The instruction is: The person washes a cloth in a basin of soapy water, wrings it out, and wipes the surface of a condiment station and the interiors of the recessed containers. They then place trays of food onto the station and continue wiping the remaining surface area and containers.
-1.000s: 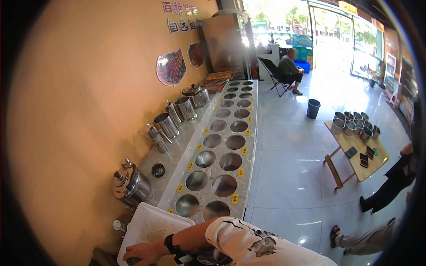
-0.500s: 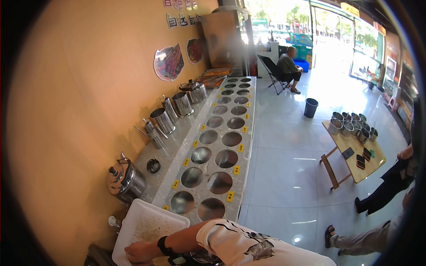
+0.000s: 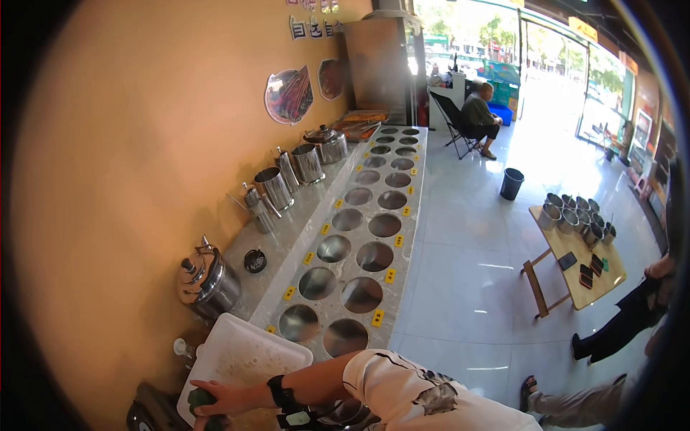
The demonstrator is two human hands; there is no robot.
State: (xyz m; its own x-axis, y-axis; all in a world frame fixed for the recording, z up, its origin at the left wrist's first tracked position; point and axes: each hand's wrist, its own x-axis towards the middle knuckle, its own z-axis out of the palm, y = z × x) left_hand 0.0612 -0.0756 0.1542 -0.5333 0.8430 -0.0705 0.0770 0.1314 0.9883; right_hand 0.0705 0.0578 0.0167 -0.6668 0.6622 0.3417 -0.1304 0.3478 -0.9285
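Note:
My right hand reaches left over a white plastic tub, a dark band on its wrist. Its fingers are closed around a dark green, rounded thing, whose kind I cannot make out. The tub's bottom looks wet and speckled with brown. My left hand is out of sight. Directly beyond the tub runs a steel counter with two rows of round wells, each row marked with yellow labels.
A lidded steel pot, a black ashtray-like dish and several steel jugs and canisters line the wall. A wooden table holds metal cups and phones. A person sits far back; others stand at right.
My right hand has come up within the tub, and the dark green thing now shows in its fingers. The view has shifted slightly.

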